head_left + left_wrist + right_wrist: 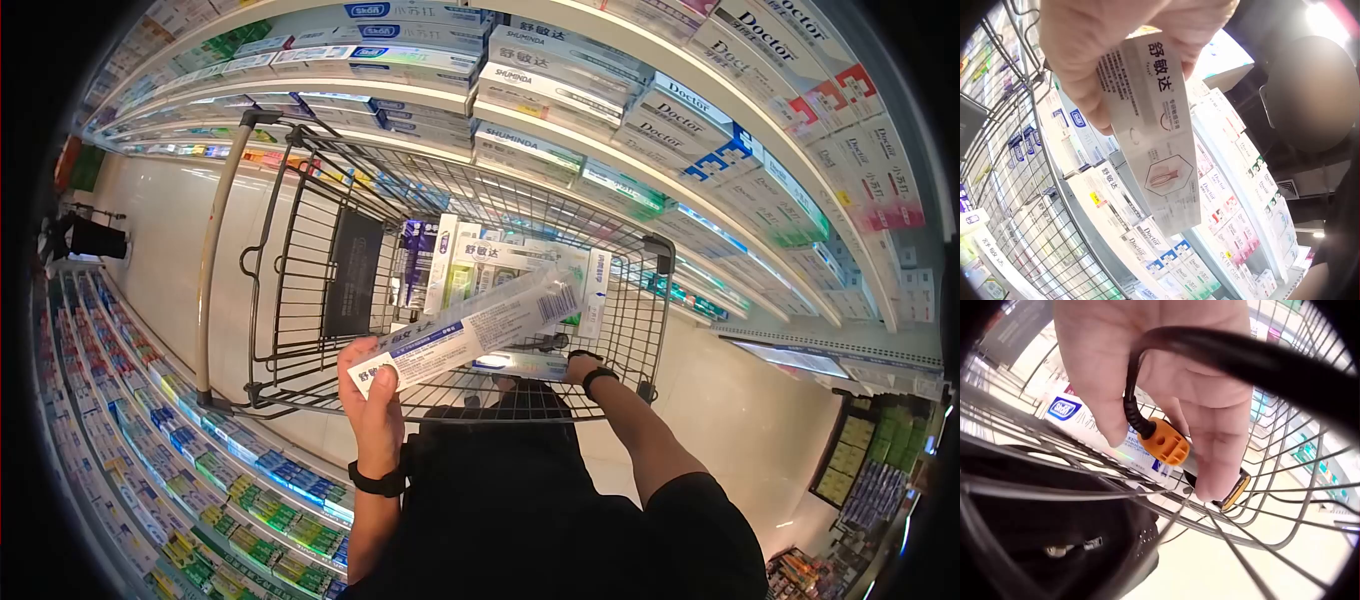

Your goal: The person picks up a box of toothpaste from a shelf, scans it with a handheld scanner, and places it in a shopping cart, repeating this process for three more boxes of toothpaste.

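Note:
My left hand [375, 405] pinches one end of a long white box [470, 330], held slanting above the cart. In the left wrist view, the fingers grip the top of that box [1157, 137]. My right hand [582, 368] is at the cart's near side, beside a box lying inside [520, 363]. The right wrist view has a cable with an orange plug [1165, 442] crossing the right hand [1166, 369]; a dark, gold-edged thing [1235, 492] is by its fingertips. Whether they grip it or the wire is unclear. A blue-labelled box [1085, 422] lies behind the thumb.
The wire cart [300, 330] holds several upright and lying boxes [443, 262]. Shelves of stacked boxes [680, 130] rise along its far side. Another stocked shelf [190, 440] runs at the lower left. Pale floor [160, 210] shows beyond the cart handle [218, 250].

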Demonstrator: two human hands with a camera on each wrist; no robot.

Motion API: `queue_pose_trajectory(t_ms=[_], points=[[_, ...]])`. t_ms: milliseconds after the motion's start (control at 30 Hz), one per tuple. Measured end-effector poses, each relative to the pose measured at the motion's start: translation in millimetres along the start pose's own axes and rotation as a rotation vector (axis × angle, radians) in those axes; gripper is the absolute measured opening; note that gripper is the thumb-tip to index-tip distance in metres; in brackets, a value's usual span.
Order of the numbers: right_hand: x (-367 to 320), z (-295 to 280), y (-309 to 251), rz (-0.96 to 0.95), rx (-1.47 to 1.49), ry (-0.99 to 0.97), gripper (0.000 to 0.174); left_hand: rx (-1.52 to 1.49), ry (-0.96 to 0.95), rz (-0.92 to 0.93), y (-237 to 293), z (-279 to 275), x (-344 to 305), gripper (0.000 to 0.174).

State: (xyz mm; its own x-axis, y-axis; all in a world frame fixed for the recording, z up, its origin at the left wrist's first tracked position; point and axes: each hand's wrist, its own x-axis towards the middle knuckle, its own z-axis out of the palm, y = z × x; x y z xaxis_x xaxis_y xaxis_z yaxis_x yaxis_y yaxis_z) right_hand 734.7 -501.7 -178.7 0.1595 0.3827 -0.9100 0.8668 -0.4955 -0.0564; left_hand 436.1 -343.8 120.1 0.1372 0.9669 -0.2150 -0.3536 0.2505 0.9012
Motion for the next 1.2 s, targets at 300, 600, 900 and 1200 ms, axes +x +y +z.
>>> queue_pose_trajectory(t_ms=[300,600,900,1200], points=[[-48.0,-46.2,-3.2,0.053,0.218,0.029,0.035,0.01,-0.044,0.05,10.7,-19.6,25.5,0.045],[-208.2,-70.1,49.7,-0.354,1.195,0.415,0.044,-0.044,-0.181,0.11,19.8,-26.6,41.9,0.039],[-380.8,-50.1,-10.9,-0.88,1.616,1.152,0.071,-0.061,-0.304,0.144,25.1,-17.3,33.2,0.039],[-376.8,-59.1,-67.4,-0.947,1.64,1.027,0.044,0.033,-0.332,0.286,32.0,-26.5,13.7,0.041]])
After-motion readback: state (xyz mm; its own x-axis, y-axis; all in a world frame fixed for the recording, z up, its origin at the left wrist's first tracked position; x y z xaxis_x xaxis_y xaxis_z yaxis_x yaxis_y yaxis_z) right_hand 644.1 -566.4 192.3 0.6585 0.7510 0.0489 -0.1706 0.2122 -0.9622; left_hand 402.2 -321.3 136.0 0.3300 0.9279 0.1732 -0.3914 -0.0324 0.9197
